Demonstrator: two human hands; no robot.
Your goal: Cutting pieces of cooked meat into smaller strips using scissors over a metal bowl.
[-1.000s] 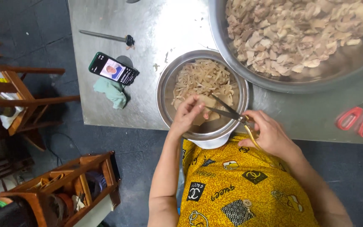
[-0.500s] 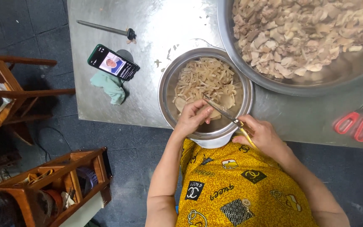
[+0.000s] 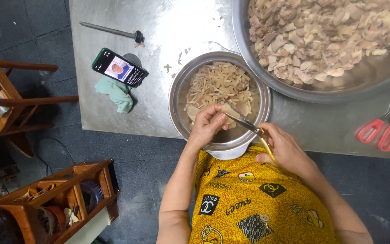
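Yellow-handled steel scissors [image 3: 249, 126], gripped by the right hand [image 3: 285, 149], meet a pale strip [image 3: 224, 110] pinched taut by the left hand [image 3: 206, 126] over the round steel bowl [image 3: 253, 81], so cuttings land inside.

Bare steel table [image 3: 159, 104] lay open at nine o'clock of the small bowl [image 3: 179, 97], as far as the propped phone [image 3: 119, 67] and green cloth [image 3: 115, 91]. At two o'clock the big basin [image 3: 267, 77] crowded its rim (almost touching). Red scissors [image 3: 379, 133] blocked three o'clock, well apart.
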